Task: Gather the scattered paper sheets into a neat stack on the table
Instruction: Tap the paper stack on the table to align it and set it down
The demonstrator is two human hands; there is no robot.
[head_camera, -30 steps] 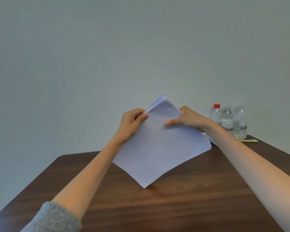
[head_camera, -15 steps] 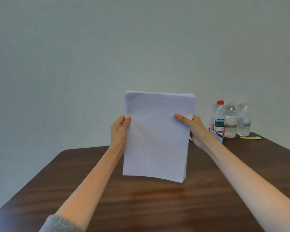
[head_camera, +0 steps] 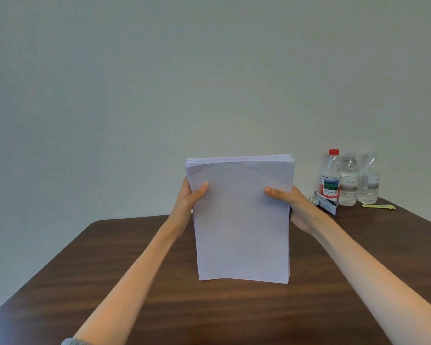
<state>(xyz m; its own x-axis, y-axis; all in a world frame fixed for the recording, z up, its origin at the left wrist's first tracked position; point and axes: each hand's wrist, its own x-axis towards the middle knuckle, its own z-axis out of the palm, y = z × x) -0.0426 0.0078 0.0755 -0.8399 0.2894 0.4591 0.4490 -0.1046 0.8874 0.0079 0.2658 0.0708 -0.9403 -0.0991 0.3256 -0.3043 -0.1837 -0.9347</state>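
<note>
Standing upright with lower edge at or just above the worktop point(head_camera: 110, 270), paper stack point(head_camera: 241, 220): likely light, limp, sheets prone to sliding; left hand point(head_camera: 189, 195) and right hand point(head_camera: 294, 202) each clamped on a long side, judged the best hold

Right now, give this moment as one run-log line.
paper stack: upright, lower edge near table | left hand: grips left edge | right hand: grips right edge

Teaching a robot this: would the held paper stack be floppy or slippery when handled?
Probably floppy: the paper stack stands upright with left hand and right hand gripping its sides. Sheets may slide: top edges look uneven.
</note>
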